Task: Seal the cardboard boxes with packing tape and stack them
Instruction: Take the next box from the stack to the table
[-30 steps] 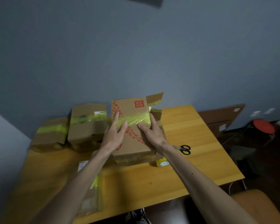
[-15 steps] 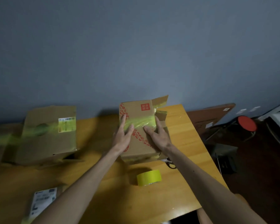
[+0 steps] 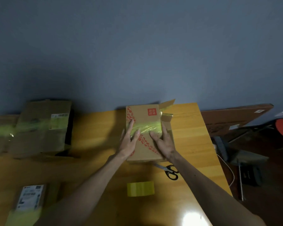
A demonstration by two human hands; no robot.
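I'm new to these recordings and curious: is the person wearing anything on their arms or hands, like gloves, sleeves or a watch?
No. The left hand and the right hand are bare, without gloves. The left forearm and right forearm are uncovered down to the picture's edge; no sleeve shows. No watch, bracelet or ring is visible, though the dim picture could hide a thin one.
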